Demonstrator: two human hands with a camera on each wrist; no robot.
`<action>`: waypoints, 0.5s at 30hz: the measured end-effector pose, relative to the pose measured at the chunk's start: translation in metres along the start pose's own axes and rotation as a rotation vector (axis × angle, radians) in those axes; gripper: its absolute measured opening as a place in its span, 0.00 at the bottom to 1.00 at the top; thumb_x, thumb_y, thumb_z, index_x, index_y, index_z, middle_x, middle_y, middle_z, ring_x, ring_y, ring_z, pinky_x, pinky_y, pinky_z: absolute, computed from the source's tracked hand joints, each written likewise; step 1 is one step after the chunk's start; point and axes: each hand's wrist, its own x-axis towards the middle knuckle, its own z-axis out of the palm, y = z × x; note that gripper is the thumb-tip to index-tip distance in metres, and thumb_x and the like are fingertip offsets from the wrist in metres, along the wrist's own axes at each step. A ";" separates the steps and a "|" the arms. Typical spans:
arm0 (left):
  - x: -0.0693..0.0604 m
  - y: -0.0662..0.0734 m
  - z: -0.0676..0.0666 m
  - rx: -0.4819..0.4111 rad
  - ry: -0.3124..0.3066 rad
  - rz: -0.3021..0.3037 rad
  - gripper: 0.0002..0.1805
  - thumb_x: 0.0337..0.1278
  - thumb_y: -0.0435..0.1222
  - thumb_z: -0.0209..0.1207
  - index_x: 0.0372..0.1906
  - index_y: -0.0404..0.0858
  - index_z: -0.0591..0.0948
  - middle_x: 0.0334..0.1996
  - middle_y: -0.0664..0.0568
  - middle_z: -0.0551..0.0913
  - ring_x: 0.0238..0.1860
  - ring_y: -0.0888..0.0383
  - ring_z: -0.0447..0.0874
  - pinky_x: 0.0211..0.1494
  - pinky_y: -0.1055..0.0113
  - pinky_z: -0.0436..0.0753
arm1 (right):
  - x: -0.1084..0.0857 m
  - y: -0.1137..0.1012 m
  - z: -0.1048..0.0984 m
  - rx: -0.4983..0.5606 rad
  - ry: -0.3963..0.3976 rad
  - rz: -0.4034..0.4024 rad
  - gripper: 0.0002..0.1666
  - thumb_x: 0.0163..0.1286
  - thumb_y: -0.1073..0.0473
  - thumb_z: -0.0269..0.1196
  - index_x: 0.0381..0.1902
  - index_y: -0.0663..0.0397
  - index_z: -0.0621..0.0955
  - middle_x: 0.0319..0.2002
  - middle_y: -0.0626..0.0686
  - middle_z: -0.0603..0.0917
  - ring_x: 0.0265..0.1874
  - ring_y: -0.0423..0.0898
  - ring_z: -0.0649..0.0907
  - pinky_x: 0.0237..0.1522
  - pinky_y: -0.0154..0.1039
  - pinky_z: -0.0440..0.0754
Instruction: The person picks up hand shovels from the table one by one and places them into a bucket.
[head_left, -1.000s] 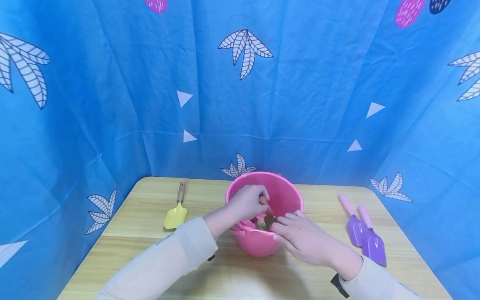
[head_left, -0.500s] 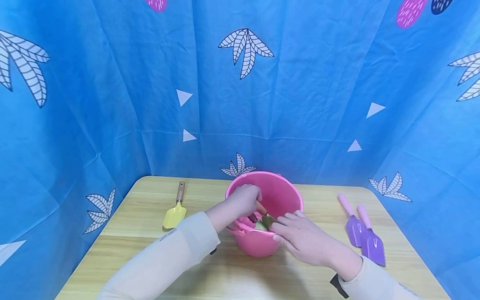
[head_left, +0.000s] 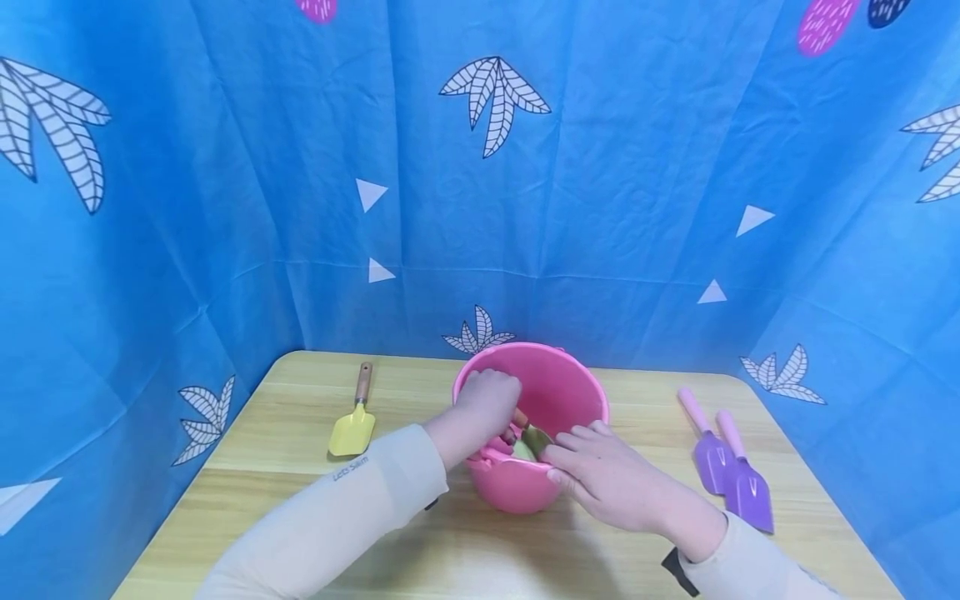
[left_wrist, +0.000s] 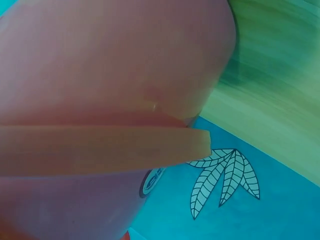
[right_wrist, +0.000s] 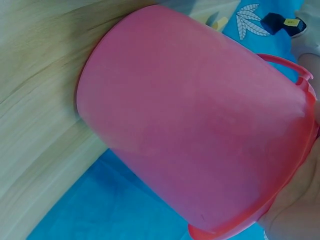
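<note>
1 pink bucket point(head_left: 513, 490) stands near the middle of the table's point(head_left: 637, 567) far edge, a green shovel point(head_left: 537, 442) inside. The left hand point(head_left: 487, 404) has dipped lower, seemingly off that shovel's handle, so attention likely shifts to other contents; its hidden fingers' grip cannot be told. The right hand point(head_left: 600, 475) grips the bucket's near side. Sleeve point(head_left: 330, 508) print appears to read "Lets Swim"; the bucket's round label point(left_wrist: 151, 182) is illegible.

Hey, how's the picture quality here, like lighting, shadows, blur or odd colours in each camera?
Head view: evenly bright, mostly sharp, soft shadows on the table below the bucket, pale glare near the bottom edge; left wrist view: green-teal cast, the bucket close up and hazy, the leaf print behind it crisper; right wrist view: dimmer, the bucket looking redder.
</note>
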 end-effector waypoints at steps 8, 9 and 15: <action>-0.002 0.001 -0.001 0.368 0.024 0.134 0.12 0.52 0.32 0.72 0.39 0.42 0.81 0.26 0.56 0.78 0.26 0.59 0.77 0.25 0.73 0.78 | -0.001 0.001 0.000 -0.004 -0.008 0.014 0.07 0.79 0.46 0.53 0.44 0.34 0.78 0.33 0.33 0.71 0.38 0.36 0.70 0.46 0.39 0.67; -0.002 0.001 -0.001 0.400 0.026 0.142 0.12 0.51 0.32 0.73 0.39 0.42 0.81 0.26 0.56 0.78 0.27 0.59 0.76 0.26 0.73 0.78 | -0.001 0.001 0.000 -0.004 -0.008 0.014 0.07 0.78 0.46 0.53 0.44 0.35 0.78 0.34 0.33 0.71 0.39 0.36 0.71 0.46 0.39 0.67; 0.000 -0.001 0.001 0.445 0.026 0.142 0.10 0.51 0.33 0.73 0.36 0.43 0.83 0.24 0.56 0.78 0.27 0.59 0.76 0.25 0.74 0.78 | -0.001 0.000 0.000 -0.003 -0.013 0.019 0.07 0.78 0.46 0.53 0.44 0.35 0.78 0.34 0.34 0.71 0.39 0.36 0.71 0.47 0.40 0.68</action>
